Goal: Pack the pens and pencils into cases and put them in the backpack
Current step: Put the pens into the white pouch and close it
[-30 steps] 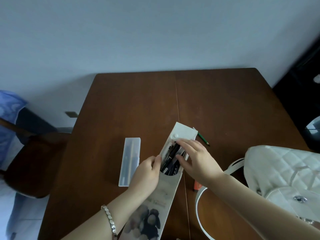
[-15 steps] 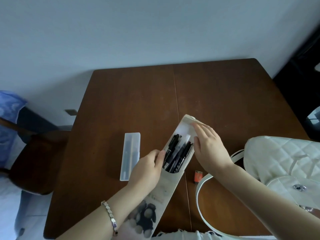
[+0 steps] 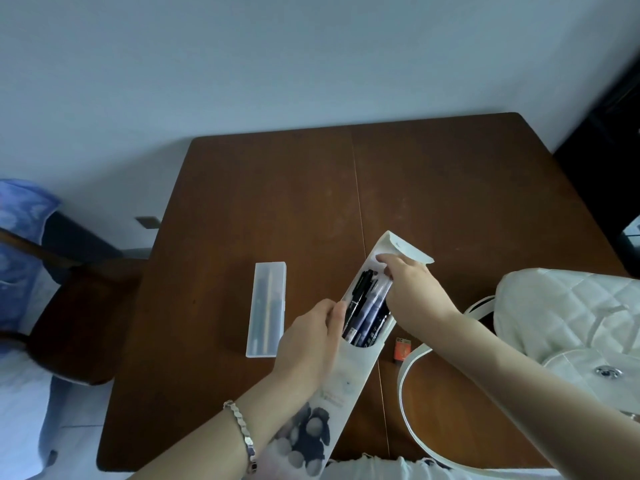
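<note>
Pen case, left hand gripping its side; right hand, earlier flat over the flap, now curls beneath it onto pens, grip indiscernible.

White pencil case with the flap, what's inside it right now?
Several black and dark pens show in the open mouth of the white case. Their lower ends are hidden inside its body, and the right hand covers some on the right.

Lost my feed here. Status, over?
Left hand grips white case; right hand touching pens under open flap. Clear case lies left. Backpack right, nothing blocking.
</note>
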Motion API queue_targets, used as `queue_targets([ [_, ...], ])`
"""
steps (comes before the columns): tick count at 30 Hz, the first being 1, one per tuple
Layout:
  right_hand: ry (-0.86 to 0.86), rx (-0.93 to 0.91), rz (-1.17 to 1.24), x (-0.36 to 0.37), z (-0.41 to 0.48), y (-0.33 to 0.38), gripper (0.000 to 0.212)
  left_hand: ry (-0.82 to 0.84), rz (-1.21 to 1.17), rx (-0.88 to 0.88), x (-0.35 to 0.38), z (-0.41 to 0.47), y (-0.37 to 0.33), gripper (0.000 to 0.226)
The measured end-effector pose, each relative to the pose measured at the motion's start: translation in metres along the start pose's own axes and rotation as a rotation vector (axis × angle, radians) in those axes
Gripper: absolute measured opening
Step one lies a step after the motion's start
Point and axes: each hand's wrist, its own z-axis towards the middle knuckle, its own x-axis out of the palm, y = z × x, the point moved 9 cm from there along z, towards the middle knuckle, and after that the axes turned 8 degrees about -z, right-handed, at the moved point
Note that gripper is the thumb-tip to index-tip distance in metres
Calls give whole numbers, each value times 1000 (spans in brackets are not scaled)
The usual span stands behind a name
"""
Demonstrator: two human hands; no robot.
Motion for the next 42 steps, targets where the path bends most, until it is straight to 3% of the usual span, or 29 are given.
queue_targets([
  [6, 39, -72, -89, 10, -2, 11, 47, -20, -2, 1, -2, 0, 0, 40],
  [10, -102, -83, -163, -16, 4, -8, 53, -29, -1, -11, -6, 0, 6, 40],
  [13, 8, -60, -208, -18, -2, -15, 60, -39, -8, -7, -7, 1, 8, 39],
  [17, 80, -173, -286, -9, -10, 0, 57, -46, 0, -4, -8, 1, 10, 38],
  [21, 108, -144, -146, 12, 0, -12, 59, -47, 13, -33, -8, 1, 18, 37],
  [23, 5, -185, -4, 9, 2, -14, 50, -47, 20, -68, -9, 2, 25, 39],
  [25, -232, -243, 71, -3, 1, -21, 38, -60, 14, -118, -12, 5, 35, 41],
  [27, -319, -161, 85, 5, 6, -43, 29, -91, 8, -164, -17, 7, 45, 43],
  [28, -246, -102, 77, 20, 13, -56, 25, -104, 4, -180, -19, 7, 50, 44],
  [30, 116, 5, -83, 71, 21, -76, 30, -110, -9, -197, -21, 6, 57, 45],
  [31, 283, 26, -209, 95, 19, -84, 44, -109, -14, -200, -21, 6, 60, 46],
  [33, 442, 64, -400, 122, 11, -93, 72, -97, -26, -204, -20, 5, 63, 45],
  [36, 472, 119, -459, 140, 8, -92, 83, -92, -36, -211, -20, 7, 65, 45],
  [40, 446, 122, -285, 141, 11, -86, 56, -96, -36, -225, -19, 10, 66, 47],
  [42, 355, 150, -54, 128, 16, -85, 51, -93, -30, -219, -18, 11, 63, 47],
])
